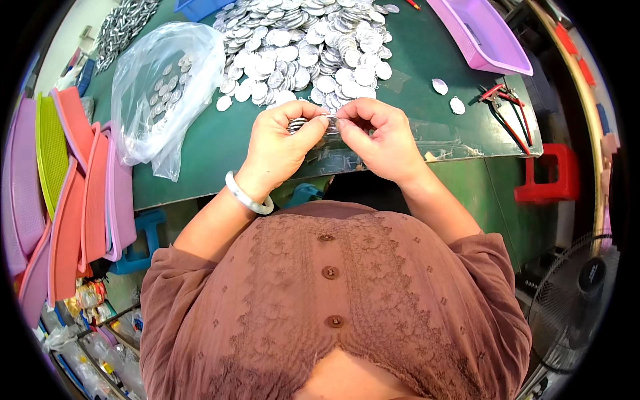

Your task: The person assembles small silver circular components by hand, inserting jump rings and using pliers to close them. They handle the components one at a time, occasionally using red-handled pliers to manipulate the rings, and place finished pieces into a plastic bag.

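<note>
My left hand (275, 143), with a pale bangle (247, 195) on its wrist, is closed around a small stack of silver metal discs (297, 125). Between the fingertips of both hands sits one round silver disc (331, 125). My right hand (383, 141) pinches that disc from its right side with thumb and forefinger. Just beyond my hands spreads a large heap of similar discs (307, 57), some with a small loop at the edge. Two loose discs, one of them a pendant-like disc (457, 105), lie to the right. The fingers partly hide what they grip.
A clear plastic bag (143, 90) holding small discs lies left on the green table (167, 177). Red-handled pliers (503, 107) and a purple basket (483, 40) are at right. Stacked coloured baskets (67, 200) stand left; a red stool (548, 177) and a fan (577, 300) are right.
</note>
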Demonstrator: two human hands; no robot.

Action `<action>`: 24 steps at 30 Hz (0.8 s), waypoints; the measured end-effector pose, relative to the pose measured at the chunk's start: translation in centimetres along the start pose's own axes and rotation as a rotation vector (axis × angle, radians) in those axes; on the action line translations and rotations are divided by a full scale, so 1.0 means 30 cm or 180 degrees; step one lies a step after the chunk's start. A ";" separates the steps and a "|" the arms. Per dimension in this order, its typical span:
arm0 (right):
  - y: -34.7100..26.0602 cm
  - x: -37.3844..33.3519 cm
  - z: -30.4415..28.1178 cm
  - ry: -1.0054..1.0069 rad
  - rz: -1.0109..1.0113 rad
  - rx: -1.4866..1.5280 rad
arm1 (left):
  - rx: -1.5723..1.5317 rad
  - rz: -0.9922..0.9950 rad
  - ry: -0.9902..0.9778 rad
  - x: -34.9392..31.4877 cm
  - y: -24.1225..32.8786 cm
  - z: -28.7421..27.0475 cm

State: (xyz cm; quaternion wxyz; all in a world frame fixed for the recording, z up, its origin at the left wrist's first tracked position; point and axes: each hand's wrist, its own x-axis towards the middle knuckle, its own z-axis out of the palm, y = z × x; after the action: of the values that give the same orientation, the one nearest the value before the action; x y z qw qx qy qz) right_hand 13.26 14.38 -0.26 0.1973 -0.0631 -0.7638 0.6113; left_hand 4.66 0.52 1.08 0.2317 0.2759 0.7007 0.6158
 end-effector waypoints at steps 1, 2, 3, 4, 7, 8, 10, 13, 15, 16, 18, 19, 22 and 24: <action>-0.007 0.001 0.009 0.0011 0.0037 -0.0016 | -0.0048 -0.0036 -0.0043 0.002 0.003 -0.009; -0.013 0.002 0.017 0.0023 0.0073 -0.0032 | -0.0096 -0.0073 -0.0086 0.005 0.006 -0.018; -0.017 0.006 0.025 0.0050 0.0054 -0.0116 | -0.0057 -0.0072 -0.0145 0.010 0.008 -0.030; -0.021 0.010 0.033 0.0076 0.0036 -0.0199 | -0.0017 -0.0072 -0.0203 0.015 0.011 -0.042; -0.034 0.017 0.057 0.0135 0.0096 -0.0274 | 0.0044 -0.0070 -0.0331 0.034 -0.002 -0.074; -0.038 0.018 0.065 0.0150 0.0135 -0.0269 | 0.0054 -0.0070 -0.0364 0.041 -0.008 -0.084; -0.038 0.021 0.083 0.0153 0.0074 -0.0304 | -0.0068 -0.0183 -0.0517 0.051 -0.017 -0.110; -0.044 0.027 0.100 0.0126 0.0200 -0.0237 | -0.0180 -0.0298 -0.0684 0.060 -0.012 -0.133; -0.044 0.033 0.108 0.0096 0.0312 -0.0166 | -0.0219 -0.0325 -0.0726 0.062 -0.010 -0.145; -0.042 0.038 0.111 0.0079 0.0345 -0.0139 | -0.0233 -0.0323 -0.0722 0.063 -0.011 -0.150; -0.041 0.045 0.119 0.0043 0.0353 -0.0088 | -0.0275 -0.0338 -0.0701 0.063 -0.015 -0.157; -0.041 0.048 0.123 0.0026 0.0328 -0.0065 | -0.0304 -0.0355 -0.0685 0.063 -0.017 -0.160; -0.039 0.060 0.122 -0.0074 0.0550 0.0139 | -0.0227 -0.0387 -0.0680 0.071 -0.013 -0.167; -0.037 0.068 0.120 -0.0108 0.0760 0.0485 | -0.0215 -0.0411 -0.0665 0.079 -0.008 -0.165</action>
State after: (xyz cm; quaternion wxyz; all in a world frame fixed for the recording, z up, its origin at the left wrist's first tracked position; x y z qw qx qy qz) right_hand 10.20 11.51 0.62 0.1145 -0.1279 -0.7055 0.6876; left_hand -0.41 -1.54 1.55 0.3518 0.2849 0.6679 0.5908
